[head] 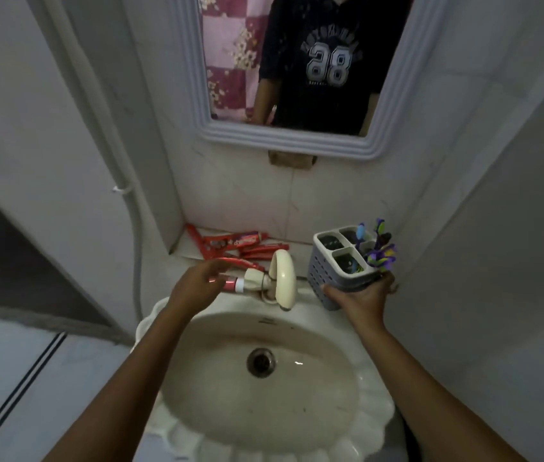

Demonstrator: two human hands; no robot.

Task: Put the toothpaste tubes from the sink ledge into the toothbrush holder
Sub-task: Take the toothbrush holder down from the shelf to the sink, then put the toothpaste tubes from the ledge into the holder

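Note:
Several red toothpaste tubes (230,245) lie in a heap on the white ledge (187,250) behind the sink, left of the tap. My left hand (197,285) hovers just in front of the heap, its fingers loosely curled around one red tube (230,283) whose white cap points right, toward the tap. My right hand (359,293) grips the grey slotted toothbrush holder (325,265) from below and holds it up, tilted, right of the tap. Colourful toothbrushes (380,250) stick out of its right compartments; the left compartments look dark.
A cream tap (284,278) stands between my two hands at the back of the scalloped white sink (264,428), which has a drain (261,362) in its middle. A framed mirror (297,141) hangs above. Walls close in on both sides.

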